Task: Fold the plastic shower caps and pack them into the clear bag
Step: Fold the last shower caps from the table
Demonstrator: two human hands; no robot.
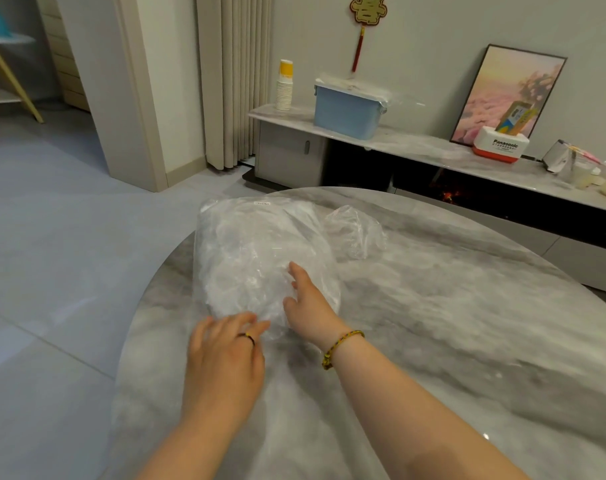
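Note:
A bulging clear bag (256,251) stuffed with crumpled plastic shower caps lies on the left part of the round marble table (450,323). A loose clear shower cap (357,230) sits just to its right, touching it. My right hand (306,299) rests on the near right side of the bag with its fingers stretched out. My left hand (225,348) lies flat at the bag's near edge, fingertips touching the plastic. Neither hand grips anything.
The table's left edge drops to a tiled floor (52,254). Behind stands a low marble sideboard (415,143) with a blue lidded box (346,109), a stack of paper cups (284,88), a white Panasonic box (500,145) and a leaning picture (505,91).

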